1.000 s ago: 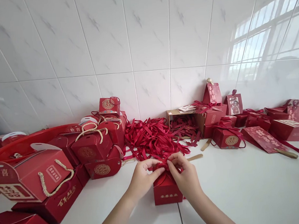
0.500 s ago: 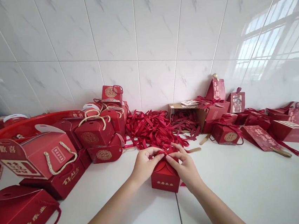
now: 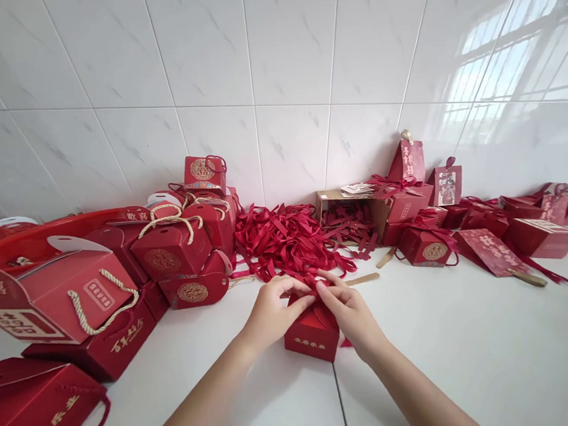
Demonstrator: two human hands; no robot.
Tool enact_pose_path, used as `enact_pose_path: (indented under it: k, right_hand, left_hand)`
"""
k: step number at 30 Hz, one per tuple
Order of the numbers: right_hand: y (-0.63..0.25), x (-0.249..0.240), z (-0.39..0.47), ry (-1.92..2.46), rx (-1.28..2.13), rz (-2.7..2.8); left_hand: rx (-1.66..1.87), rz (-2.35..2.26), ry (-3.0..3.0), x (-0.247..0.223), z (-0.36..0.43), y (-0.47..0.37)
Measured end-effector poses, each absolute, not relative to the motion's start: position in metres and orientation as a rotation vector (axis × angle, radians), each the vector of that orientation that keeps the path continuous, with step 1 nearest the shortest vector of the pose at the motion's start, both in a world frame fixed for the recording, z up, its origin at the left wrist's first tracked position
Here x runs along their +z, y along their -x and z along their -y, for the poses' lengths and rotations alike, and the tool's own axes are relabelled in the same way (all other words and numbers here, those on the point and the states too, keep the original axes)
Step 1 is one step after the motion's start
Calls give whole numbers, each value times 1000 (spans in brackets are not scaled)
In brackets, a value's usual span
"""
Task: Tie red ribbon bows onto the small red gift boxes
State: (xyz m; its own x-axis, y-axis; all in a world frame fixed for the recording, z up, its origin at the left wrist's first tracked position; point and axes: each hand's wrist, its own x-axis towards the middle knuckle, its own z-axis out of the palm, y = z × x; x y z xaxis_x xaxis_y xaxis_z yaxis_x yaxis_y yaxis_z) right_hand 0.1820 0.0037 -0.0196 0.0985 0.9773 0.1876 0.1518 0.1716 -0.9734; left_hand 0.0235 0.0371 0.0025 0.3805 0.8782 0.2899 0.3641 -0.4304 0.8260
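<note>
A small red gift box (image 3: 312, 337) with gold characters on its front stands on the white table before me. My left hand (image 3: 283, 303) is at the top left of the box, its thumb and fingers pinched on red ribbon (image 3: 313, 282). From the other side, my right hand (image 3: 344, 304) pinches the same ribbon over the lid, thumb and index finger close to the left thumb. The fingers partly hide the knot or loop. Just behind the hands spreads a heap of loose red ribbons (image 3: 283, 236).
Stacked red gift boxes (image 3: 172, 254) with rope handles fill the left, beside a red basin (image 3: 84, 222). An open carton (image 3: 330, 202) stands behind the ribbons. Finished-looking boxes (image 3: 426, 247) and a tag-fronted box (image 3: 488, 250) sit at right. A tiled wall (image 3: 288, 45) closes the back.
The view has shifted slightly. My fingers have drawn a little differently around the ribbon, the right thumb and index now closer together; both hands stay at the box top.
</note>
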Motion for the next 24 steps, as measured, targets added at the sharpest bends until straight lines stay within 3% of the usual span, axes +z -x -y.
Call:
enact_pose_path:
  k: [12,20,24]
  right_hand:
    - [-221,-6,6,1466,753,1688]
    - [-224,12,24,1350,1204,1762]
    - [-225,20,18,1270,857,1899]
  left_hand:
    - [761,-951,-2026,16,-37,-10]
    - [705,-909,-2100,20,-34,-8]
    - [694,-857,-2121,19,-35,-6]
